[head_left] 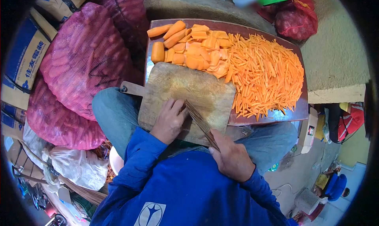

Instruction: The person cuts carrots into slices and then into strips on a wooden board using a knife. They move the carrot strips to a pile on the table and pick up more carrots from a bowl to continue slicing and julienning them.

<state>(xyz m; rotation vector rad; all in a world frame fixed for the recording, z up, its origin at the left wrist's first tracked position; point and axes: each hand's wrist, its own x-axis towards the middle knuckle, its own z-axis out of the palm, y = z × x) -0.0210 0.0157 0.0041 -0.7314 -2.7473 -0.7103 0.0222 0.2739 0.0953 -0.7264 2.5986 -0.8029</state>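
Note:
My right hand [233,157] is closed around the near end of a long, narrow brown tool [201,121] with lengthwise streaks. It slants up and left over the worn wooden cutting board [158,84], which lies across my lap. My left hand [169,121] rests on the board with its fingers curled together, right at the tool's far end; what those fingers hold, if anything, I cannot tell. Just beyond the board lie carrot slices [197,60], with peeled carrot pieces [173,28] at their left. A large heap of carrot sticks [268,76] spreads at the right.
The carrots lie on a low dark red table [252,122]. A handle with a hole [132,88] juts out at the board's left edge. Full pink mesh sacks [87,56] lean at my left, beside cardboard boxes [29,60]. Farther off at the lower right is another person [335,186].

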